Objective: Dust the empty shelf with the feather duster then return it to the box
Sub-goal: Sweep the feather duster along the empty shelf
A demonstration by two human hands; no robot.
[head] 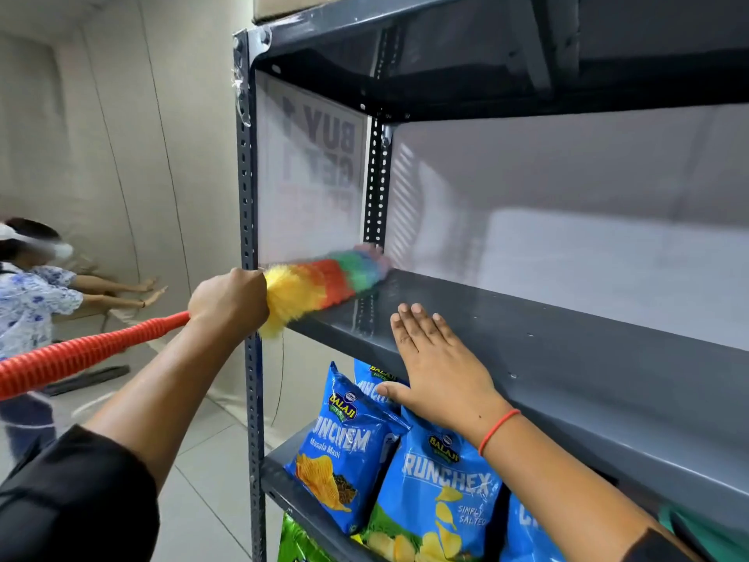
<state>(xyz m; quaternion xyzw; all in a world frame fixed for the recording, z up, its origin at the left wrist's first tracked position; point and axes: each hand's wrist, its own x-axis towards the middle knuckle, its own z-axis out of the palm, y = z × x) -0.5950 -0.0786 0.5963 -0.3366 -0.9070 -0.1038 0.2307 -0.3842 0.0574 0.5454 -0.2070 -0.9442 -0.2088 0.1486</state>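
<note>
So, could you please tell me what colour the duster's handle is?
The feather duster handle is orange-red and ribbed, gripped by the left hand; seen in the head view.

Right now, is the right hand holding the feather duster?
No, the left hand grips the feather duster; the right hand lies flat on the shelf.

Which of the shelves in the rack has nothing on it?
The middle shelf, which the feather duster is brushing. The shelf below holds blue chip bags, and the top one carries a cardboard box.
</note>
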